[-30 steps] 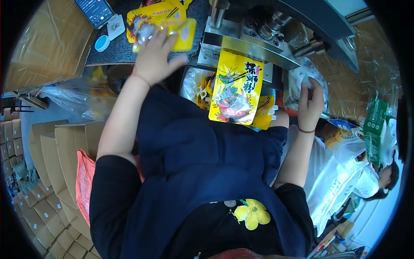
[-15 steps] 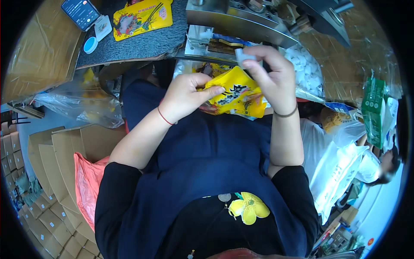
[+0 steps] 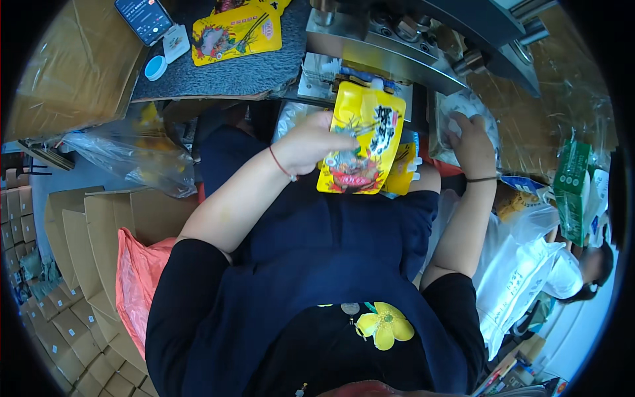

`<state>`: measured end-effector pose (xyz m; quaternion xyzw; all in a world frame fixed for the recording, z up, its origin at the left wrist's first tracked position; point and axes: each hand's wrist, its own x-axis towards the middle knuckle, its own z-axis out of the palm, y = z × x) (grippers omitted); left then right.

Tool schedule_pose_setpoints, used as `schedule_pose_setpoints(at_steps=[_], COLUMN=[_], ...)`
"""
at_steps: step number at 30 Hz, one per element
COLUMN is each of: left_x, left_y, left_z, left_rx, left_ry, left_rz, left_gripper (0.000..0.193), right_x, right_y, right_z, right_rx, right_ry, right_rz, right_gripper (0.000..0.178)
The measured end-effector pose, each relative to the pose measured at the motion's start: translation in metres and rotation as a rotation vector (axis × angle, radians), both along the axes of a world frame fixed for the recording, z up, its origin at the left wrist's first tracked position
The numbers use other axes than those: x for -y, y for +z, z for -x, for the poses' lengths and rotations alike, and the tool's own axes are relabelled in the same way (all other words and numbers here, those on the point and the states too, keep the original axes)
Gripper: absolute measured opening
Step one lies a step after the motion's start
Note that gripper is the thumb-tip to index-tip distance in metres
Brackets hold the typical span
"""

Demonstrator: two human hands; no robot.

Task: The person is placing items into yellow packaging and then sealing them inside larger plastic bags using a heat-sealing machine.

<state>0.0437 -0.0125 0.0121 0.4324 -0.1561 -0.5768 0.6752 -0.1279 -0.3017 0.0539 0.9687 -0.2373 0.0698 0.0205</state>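
My left hand [image 3: 314, 145] grips a yellow printed pouch [image 3: 364, 142] by its left side, thumb across the front. The pouch is upright in front of the metal machine, and a white spout [image 3: 377, 84] shows at its top edge. Farther right, my right hand [image 3: 473, 145] reaches into a box of small white spouts [image 3: 463, 102]. Its fingers are curled among them; whatever they pinch is hidden. More yellow pouches with white spouts [image 3: 402, 169] lie behind the held one, over my lap.
A steel machine [image 3: 383, 53] stands ahead of my hands. On the dark mat [image 3: 258, 73] at left are yellow pouches [image 3: 237, 36], a phone [image 3: 142, 20] and a round white lid [image 3: 155, 68]. Open cartons [image 3: 159, 212] stand left; a person [image 3: 569, 271] is at far right.
My right hand has left the pouch top and moved right into the box of spouts. The pouch now stands upright in my left hand, with a spout at its top.
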Motion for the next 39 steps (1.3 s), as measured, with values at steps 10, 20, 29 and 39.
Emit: schedule_pose_setpoints(at_steps=[10,20,29,39], left_x=[-0.015,-0.095,-0.061,-0.019], left_y=[-0.004,-0.019,0.003,0.001], left_z=[-0.088,-0.083,-0.014,0.041], left_rx=[1.444,2.046,0.926,0.199], left_ry=[0.952,0.480,0.251,-0.095], left_rz=[-0.377,-0.443,-0.146,0.010], left_gripper=[0.046,0.035,0.017,0.030], right_x=[-0.015,-0.026,-0.122,-0.080], right_y=[-0.020,-0.013,0.032,0.041], right_z=[-0.011,-0.001,-0.053,-0.038], right_rx=[0.239,0.689,0.566,0.264], right_ry=[0.017,0.071,0.539,0.572], right_rz=[0.078,-0.237,-0.770,-0.863], right_gripper=[0.025,0.019,0.014,0.017])
